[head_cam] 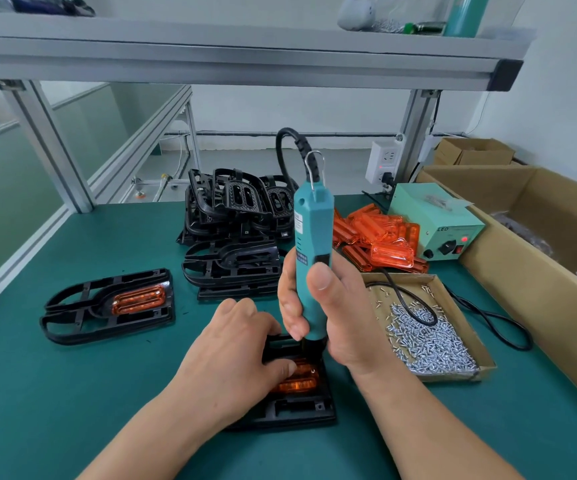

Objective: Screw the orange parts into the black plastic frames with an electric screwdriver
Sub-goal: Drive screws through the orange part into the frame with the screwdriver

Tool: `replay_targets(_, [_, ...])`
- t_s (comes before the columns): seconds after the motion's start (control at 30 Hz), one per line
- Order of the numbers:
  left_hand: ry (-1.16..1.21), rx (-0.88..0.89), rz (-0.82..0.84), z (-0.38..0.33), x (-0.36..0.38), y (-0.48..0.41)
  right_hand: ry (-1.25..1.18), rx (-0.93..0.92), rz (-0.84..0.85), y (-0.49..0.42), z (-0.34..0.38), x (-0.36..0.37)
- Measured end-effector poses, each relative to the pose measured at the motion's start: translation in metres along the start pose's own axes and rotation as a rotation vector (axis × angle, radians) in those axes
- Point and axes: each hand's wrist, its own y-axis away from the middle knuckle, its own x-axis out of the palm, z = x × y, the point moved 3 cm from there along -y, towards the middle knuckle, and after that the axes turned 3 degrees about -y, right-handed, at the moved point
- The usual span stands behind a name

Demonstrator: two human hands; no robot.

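Note:
My right hand point(328, 306) grips a teal electric screwdriver point(313, 233), held upright with its tip down on a black plastic frame point(300, 407) near the table's front. An orange part point(299, 379) sits in that frame. My left hand point(242, 355) lies over the frame, its thumb and fingers pressing on the orange part and the frame beside the driver's tip. The tip itself is hidden between my hands. A second black frame with an orange part fitted point(110, 303) lies to the left.
A pile of black frames point(235, 230) stands at the back middle, with loose orange parts point(377, 237) to its right. A shallow cardboard tray of screws point(429, 334) lies right of my hands, beside a green power box point(439, 220) and large cardboard boxes point(536, 258).

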Motion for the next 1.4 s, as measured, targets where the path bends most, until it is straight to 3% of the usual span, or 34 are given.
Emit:
replay_targets(0.27, [-0.021,-0.017,0.028,-0.003,-0.003,0.0,0.038,-0.036,-0.02,0.0,0.001,0.0])
replay_targets(0.53, [-0.046,-0.017,0.041,0.0,-0.001,0.003,-0.197,-0.153,-0.207,-0.004,0.009,-0.013])
replay_targets(0.67, [0.316,-0.084,-0.027,0.015,-0.014,0.001,-0.331,-0.174,-0.325,-0.005,0.008,-0.021])
replay_targets(0.97, [1.071,-0.137,0.143,0.015,-0.02,0.002,-0.553,-0.189,-0.525,-0.007,0.01,-0.041])
replay_targets(1.4, [1.259,-0.197,0.249,-0.005,-0.005,0.004,-0.669,-0.251,-0.59,-0.006,0.019,-0.049])
